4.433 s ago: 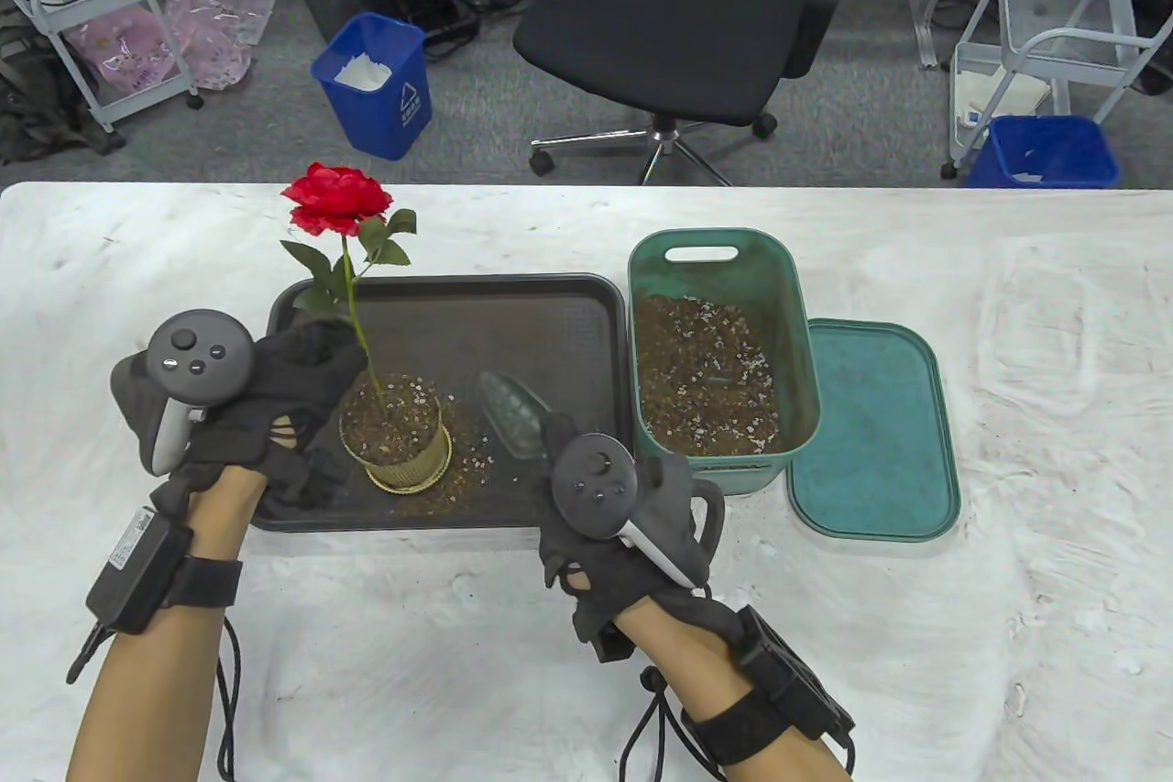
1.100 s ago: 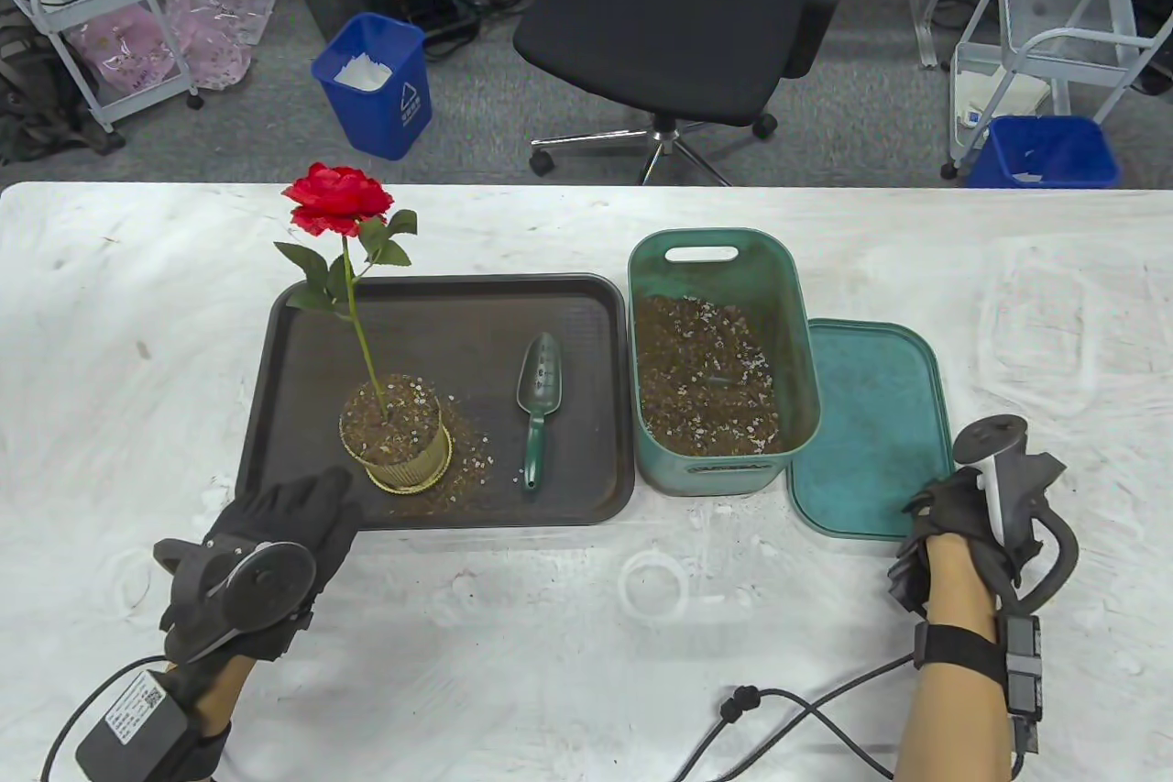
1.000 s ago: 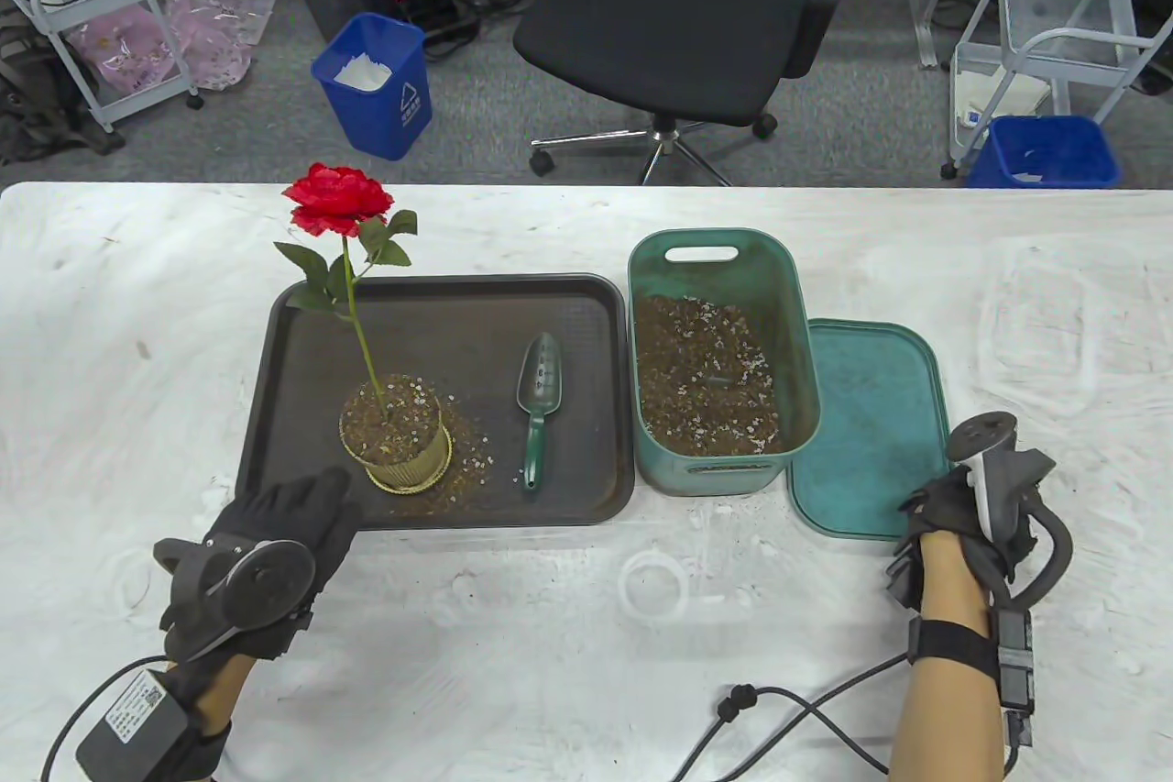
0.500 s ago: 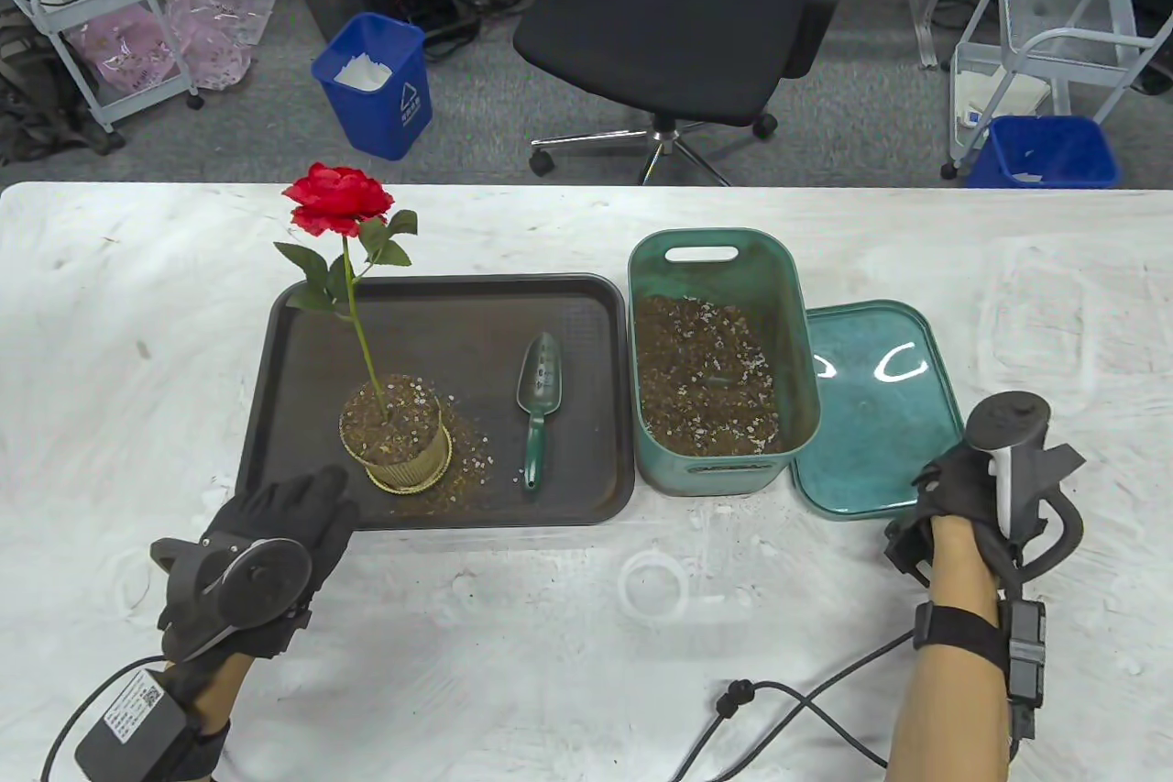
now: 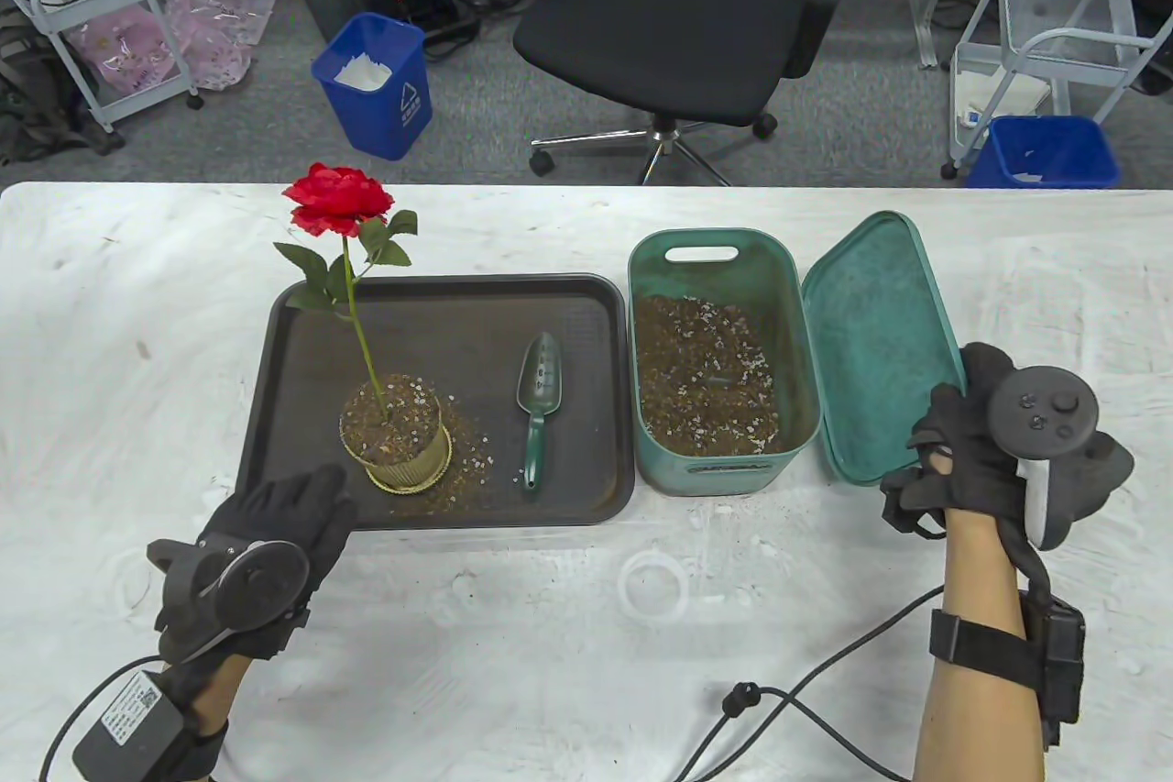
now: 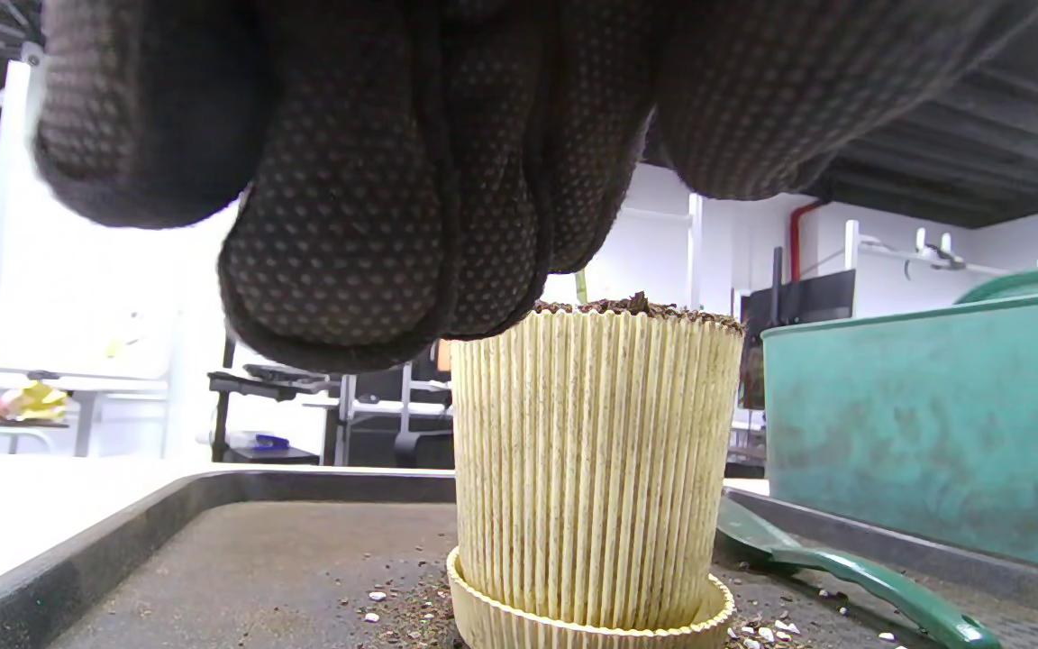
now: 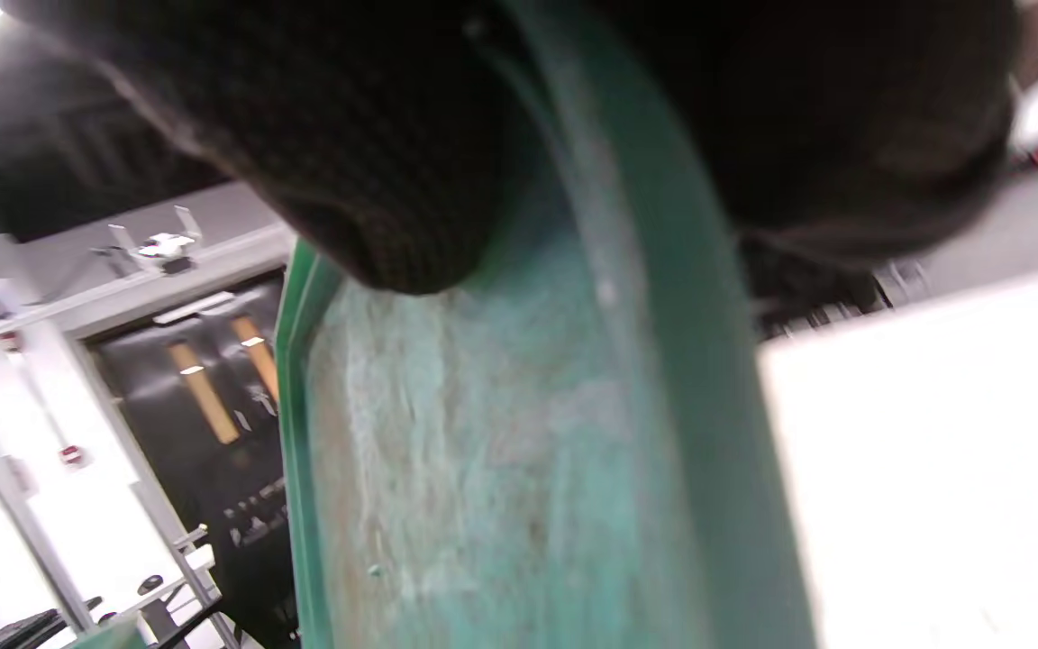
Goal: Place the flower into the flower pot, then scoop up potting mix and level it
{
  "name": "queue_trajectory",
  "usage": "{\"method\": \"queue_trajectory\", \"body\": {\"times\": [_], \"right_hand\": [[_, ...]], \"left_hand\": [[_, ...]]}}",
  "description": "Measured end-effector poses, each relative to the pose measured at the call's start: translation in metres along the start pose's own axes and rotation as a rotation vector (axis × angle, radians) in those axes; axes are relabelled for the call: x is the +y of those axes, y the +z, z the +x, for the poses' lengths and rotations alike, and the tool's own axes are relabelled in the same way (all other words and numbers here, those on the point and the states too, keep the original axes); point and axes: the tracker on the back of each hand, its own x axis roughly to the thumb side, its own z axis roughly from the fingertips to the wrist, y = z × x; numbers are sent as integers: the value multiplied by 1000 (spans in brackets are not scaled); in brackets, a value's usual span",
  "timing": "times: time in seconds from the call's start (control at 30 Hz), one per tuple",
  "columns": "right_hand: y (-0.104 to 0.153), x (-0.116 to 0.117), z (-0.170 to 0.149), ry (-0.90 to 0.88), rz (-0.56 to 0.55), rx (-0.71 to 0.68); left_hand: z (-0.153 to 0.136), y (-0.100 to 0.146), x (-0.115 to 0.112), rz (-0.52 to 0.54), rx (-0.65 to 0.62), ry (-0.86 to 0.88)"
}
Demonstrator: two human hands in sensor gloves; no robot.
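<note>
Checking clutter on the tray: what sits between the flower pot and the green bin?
Only the trowel, lying flat on the tray between flower pot and green bin, per the table view.

Flower pot (image 6: 591, 469) base cut off; lid (image 7: 501, 433) blurred in right wrist view.

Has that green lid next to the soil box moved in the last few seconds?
Yes. The green lid, which lay flat on the table, is now tilted up beside the soil bin, gripped by the right hand.
</note>
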Motion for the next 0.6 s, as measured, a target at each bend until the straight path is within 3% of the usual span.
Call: {"method": "queue_trajectory", "body": {"times": [0.17, 0.27, 0.43, 0.6], "right_hand": [[34, -27, 61, 200, -168, -214], [54, -31, 87, 288, -234, -308], [88, -20, 118, 374, -323, -458], [127, 12, 131, 431, -407, -659]], "left_hand": [[0, 0, 0, 4, -2, -1], [1, 0, 0, 4, -1, -1], [1, 1, 1, 13, -2, -2], [2, 1, 0, 9, -2, -5]]}}
